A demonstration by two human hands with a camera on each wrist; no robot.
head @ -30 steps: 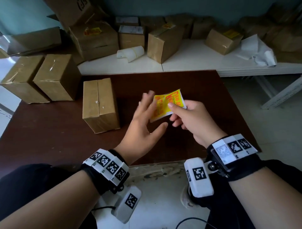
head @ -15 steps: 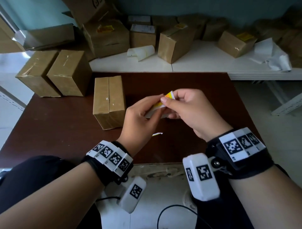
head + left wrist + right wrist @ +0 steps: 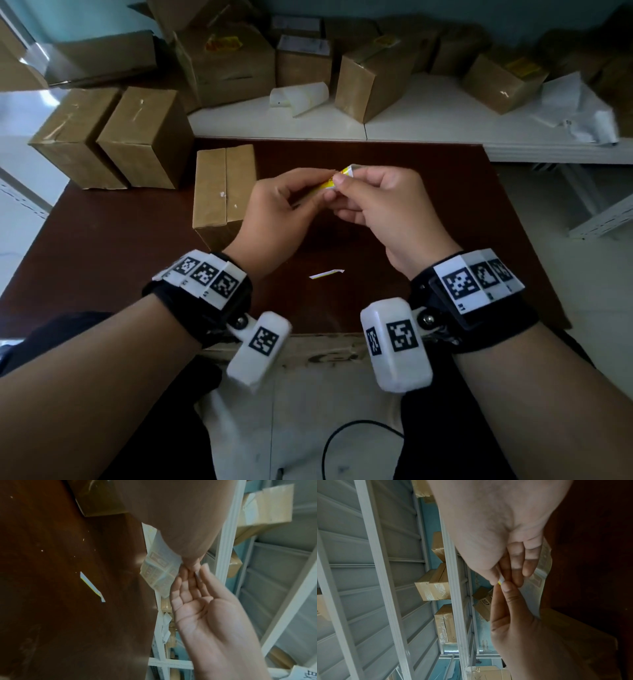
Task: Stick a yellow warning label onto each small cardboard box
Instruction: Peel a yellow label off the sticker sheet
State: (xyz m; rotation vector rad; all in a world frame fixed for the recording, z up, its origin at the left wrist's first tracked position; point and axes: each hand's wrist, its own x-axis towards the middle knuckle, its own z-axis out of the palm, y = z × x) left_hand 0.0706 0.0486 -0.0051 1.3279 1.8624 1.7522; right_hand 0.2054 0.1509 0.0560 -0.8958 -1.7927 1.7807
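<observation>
Together, left hand (image 3: 277,209) and right hand (image 3: 383,202) pinching one yellow label (image 3: 337,176), three boxes (image 3: 222,192) on table (image 3: 102,240), one paper strip (image 3: 326,273).

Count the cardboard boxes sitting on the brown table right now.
3. One box lies near the left hand; two more stand side by side at the table's far-left corner. More boxes sit on the white surface behind.

A white paper strip (image 3: 326,273) lies on the brown table (image 3: 102,240).
</observation>
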